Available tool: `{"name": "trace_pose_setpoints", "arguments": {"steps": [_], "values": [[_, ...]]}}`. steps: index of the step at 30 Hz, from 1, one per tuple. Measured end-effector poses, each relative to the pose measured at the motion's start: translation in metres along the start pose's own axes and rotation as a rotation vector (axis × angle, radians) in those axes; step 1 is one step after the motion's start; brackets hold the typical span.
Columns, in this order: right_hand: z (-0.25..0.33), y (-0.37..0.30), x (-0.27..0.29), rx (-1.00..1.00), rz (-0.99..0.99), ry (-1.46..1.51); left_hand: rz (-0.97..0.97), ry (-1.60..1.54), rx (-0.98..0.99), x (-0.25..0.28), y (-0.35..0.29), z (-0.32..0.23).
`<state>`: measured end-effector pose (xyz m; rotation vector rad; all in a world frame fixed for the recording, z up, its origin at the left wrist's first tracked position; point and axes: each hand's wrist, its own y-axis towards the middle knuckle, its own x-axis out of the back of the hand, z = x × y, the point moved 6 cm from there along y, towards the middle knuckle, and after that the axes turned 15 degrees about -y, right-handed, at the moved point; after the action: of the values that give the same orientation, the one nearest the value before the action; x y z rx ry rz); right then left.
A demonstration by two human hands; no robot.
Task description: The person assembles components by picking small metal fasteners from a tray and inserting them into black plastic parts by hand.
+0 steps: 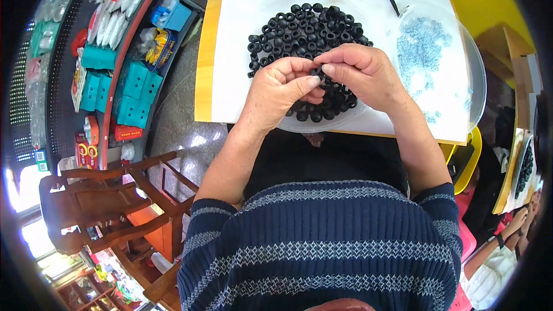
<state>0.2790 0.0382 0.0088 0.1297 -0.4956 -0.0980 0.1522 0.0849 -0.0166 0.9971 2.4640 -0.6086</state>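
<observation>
My two hands meet over a round clear tray (285, 128) full of small black hollow round plastic pieces (299, 33). Between the thumb and fingers of my left hand (285, 86) is one such black piece (315, 72), mostly covered by the fingertips. My right hand (363, 78) pinches with thumb and forefinger right at that same piece; anything tiny in this pinch is hidden. Beside my right hand lies a second clear round tray (479, 89) with many small translucent bluish rings (423, 46) spread across it.
A white sheet (230, 34) covers the wooden table (204, 80). Beyond the trays lies a small black stick-like tool (393, 4). Shelves with teal boxes (135, 92) stand at left, near a wooden chair (115, 207). Another person's arm (489, 250) shows at far right.
</observation>
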Motion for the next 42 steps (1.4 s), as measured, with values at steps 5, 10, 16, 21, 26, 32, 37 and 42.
{"name": "trace_pose_setpoints", "arguments": {"steps": [5,10,16,21,26,32,37,42], "values": [[-0.005,0.001,0.001,-0.118,-0.006,0.073,-0.009,-0.044,0.029,0.001,-0.001,-0.001],[-0.007,0.000,0.000,-0.157,-0.004,0.099,-0.034,-0.040,0.030,0.000,-0.001,-0.001],[-0.004,0.001,-0.001,-0.120,0.000,0.017,-0.043,0.028,0.021,0.000,0.000,-0.001],[0.003,0.001,0.000,0.022,-0.071,-0.109,-0.023,0.033,0.022,-0.001,-0.001,-0.001],[0.006,0.002,-0.003,0.036,-0.071,-0.119,-0.042,0.040,0.072,0.001,-0.001,-0.001],[0.004,0.002,-0.003,0.014,-0.076,-0.099,-0.012,-0.028,0.067,0.001,0.001,0.001],[-0.004,0.003,-0.004,-0.083,-0.021,-0.026,0.005,-0.028,0.042,0.000,0.002,0.001],[-0.001,0.003,-0.002,-0.022,-0.059,-0.034,-0.010,-0.038,0.038,-0.001,0.001,0.001]]}}
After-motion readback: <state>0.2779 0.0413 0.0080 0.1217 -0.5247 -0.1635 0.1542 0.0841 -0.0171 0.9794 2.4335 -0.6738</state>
